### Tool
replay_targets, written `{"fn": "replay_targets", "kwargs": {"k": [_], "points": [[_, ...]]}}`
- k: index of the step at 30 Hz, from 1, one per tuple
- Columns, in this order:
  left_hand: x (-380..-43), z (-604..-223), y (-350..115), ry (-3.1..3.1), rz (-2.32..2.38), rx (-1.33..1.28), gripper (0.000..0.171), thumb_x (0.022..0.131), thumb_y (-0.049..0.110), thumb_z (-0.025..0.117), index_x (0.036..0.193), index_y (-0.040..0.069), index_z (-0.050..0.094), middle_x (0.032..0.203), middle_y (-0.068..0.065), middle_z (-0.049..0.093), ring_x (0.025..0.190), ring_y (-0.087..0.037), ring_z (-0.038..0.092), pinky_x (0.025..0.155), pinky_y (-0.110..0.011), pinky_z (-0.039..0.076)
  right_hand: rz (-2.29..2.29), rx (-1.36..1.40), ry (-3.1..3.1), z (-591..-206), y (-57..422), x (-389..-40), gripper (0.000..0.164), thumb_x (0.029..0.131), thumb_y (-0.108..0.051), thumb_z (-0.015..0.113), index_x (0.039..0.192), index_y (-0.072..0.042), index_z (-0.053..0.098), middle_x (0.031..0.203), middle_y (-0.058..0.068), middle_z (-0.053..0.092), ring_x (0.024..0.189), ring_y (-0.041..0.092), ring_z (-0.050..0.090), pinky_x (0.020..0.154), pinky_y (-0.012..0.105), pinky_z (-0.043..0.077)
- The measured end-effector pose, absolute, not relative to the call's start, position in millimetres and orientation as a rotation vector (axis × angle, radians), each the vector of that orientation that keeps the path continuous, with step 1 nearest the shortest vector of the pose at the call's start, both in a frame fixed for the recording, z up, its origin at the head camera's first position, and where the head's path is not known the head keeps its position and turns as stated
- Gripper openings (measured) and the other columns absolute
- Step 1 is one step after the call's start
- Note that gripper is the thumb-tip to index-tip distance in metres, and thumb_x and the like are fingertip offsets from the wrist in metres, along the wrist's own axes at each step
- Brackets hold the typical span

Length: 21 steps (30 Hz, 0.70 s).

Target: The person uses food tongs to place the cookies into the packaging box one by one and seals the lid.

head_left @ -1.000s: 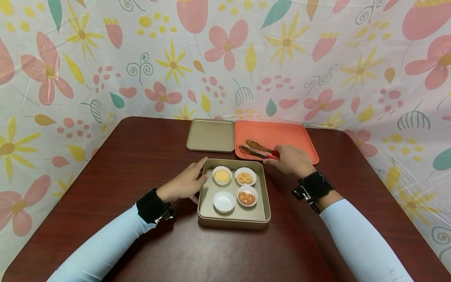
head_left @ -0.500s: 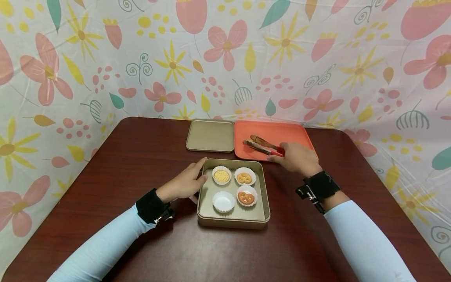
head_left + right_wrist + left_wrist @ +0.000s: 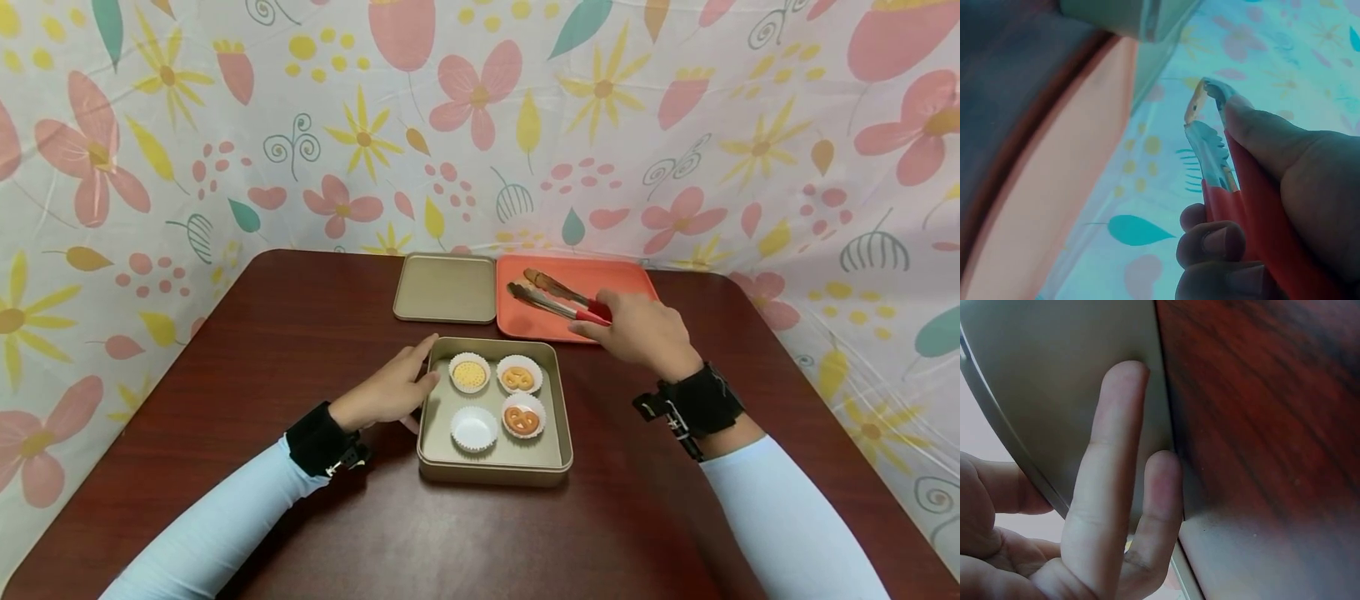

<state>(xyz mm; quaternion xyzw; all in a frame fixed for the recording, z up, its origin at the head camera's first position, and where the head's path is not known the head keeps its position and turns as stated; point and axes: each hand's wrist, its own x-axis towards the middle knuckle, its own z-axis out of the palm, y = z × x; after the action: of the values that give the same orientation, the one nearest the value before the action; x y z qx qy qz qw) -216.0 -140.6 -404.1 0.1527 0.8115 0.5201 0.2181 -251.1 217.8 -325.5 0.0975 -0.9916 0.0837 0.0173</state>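
Observation:
My right hand [image 3: 645, 329] grips red-handled metal tongs [image 3: 551, 302] over the coral tray, their tips apart. In the right wrist view, a thin tan piece [image 3: 1195, 103] like a biscuit on edge spans the tong tips. My left hand [image 3: 386, 387] rests against the left side of a square gold tin [image 3: 495, 477], its thumb at the rim. Straight fingers [image 3: 1107, 462] lie along the tin's outer wall. Inside the tin, white paper cups hold a round yellow cracker [image 3: 469, 374] and two pretzel-shaped biscuits, one pale [image 3: 517, 379] and one browner [image 3: 521, 420]. The front-left paper cup [image 3: 474, 429] is empty.
Behind the tin, a flat gold lid [image 3: 445, 287] lies beside the coral tray [image 3: 622, 279] at the far side of the dark wooden table [image 3: 322, 308]. A flower-printed curtain [image 3: 480, 133] hangs right behind the table's back edge.
My right hand has moved right and slightly up with the tongs, which now appear higher over the tray with a shadow below. My left hand and the tin keep their places.

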Motion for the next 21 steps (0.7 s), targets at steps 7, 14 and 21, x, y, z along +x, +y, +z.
{"fn": "replay_targets", "kwargs": {"k": [7,14,21], "points": [[-215,-404,-141,2.246,1.446,0.436,0.069,0.112,0.013,0.042,0.166,0.018,0.0,0.163,-0.029,0.006,0.093,-0.035,0.067,0.062,-0.042,0.066,0.269,0.339,-3.031,-317,213,-238,0.057,0.093,-0.07,0.059,0.094,-0.013,0.054,0.069,0.006,0.046,0.061,0.023,0.044,0.047,0.033,0.03],[-216,-406,-139,2.259,1.442,0.428,0.069,0.111,0.014,0.043,0.166,0.017,0.001,0.163,-0.028,0.008,0.087,-0.032,0.068,0.06,-0.042,0.066,0.266,0.361,-3.007,-312,208,-225,0.054,0.093,-0.068,0.061,0.093,-0.015,0.054,0.07,0.005,0.046,0.063,0.023,0.045,0.048,0.033,0.031],[-217,-407,-140,2.261,1.439,0.433,0.069,0.112,0.014,0.043,0.166,0.018,0.001,0.162,-0.028,0.01,0.087,-0.031,0.068,0.06,-0.042,0.066,0.259,0.409,-2.97,-308,202,-210,0.056,0.091,-0.072,0.061,0.088,-0.016,0.053,0.067,0.003,0.044,0.059,0.021,0.043,0.046,0.033,0.03]]}}
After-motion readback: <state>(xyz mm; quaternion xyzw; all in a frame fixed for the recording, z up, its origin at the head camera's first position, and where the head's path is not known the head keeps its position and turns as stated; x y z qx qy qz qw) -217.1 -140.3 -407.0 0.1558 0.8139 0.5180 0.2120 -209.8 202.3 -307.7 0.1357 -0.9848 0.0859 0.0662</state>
